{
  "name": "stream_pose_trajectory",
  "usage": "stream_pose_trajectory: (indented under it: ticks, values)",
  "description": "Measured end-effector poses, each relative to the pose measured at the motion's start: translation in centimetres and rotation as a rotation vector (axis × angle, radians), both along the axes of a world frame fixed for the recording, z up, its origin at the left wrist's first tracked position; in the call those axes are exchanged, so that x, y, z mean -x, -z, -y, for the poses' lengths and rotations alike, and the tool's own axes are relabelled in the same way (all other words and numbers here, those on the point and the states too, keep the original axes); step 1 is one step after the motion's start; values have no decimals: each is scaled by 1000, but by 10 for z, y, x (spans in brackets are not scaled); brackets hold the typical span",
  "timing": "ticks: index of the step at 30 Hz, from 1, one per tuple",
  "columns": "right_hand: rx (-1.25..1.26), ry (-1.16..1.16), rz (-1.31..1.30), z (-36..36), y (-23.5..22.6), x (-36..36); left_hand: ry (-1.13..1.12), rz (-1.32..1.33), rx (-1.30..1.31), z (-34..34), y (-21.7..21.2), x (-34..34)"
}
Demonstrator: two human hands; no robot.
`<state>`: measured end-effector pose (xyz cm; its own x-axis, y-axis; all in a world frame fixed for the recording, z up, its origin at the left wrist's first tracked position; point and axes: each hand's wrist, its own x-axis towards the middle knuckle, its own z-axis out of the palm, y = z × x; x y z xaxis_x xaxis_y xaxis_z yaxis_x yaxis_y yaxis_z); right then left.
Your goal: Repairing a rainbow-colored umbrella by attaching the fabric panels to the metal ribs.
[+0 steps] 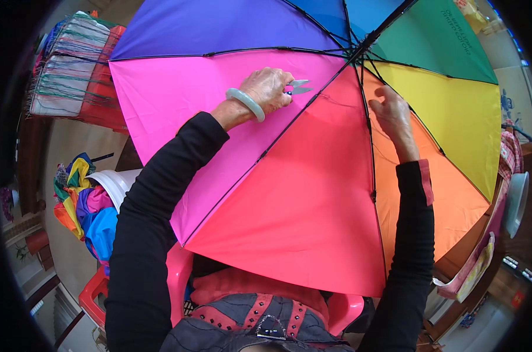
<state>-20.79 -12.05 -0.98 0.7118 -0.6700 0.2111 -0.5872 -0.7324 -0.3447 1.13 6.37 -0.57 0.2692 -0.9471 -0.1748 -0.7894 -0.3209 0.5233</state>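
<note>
A large open rainbow umbrella (pixel 289 193) lies in front of me, its inside facing me, with pink, red, orange, yellow, green, blue and purple panels and black ribs meeting near the top. My left hand (pixel 269 88), with a pale green bangle on the wrist, grips small metal thread snips (pixel 298 88) over the pink panel, blades pointing right toward a rib. My right hand (pixel 392 111) rests on the orange panel beside a rib (pixel 368 117), fingers curled against the fabric.
A white bucket (pixel 116 182) stuffed with folded rainbow umbrella fabric (pixel 81 199) stands at my left. Stacked cloth with green fringe (pixel 72 64) lies on a red stool at the upper left. A red plastic chair (pixel 178 276) is under me. A white bowl (pixel 515 202) sits at the right.
</note>
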Motion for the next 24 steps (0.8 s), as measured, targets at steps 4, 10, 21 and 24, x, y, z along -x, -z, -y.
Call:
stream_pose_trajectory:
  ticks: [4,10,21,24]
  values:
    - [-120,-115,37,-34,8,-29,27,86,-19,-3,-4,7]
    - [-216,-133,45,-51,23,-46,84,179,79,-1,-8,17]
    - [-555,-28,170,-55,24,-52,154,423,54,23,-16,42]
    - [-606,-18,214,-54,30,-50,174,413,46,27,-16,45]
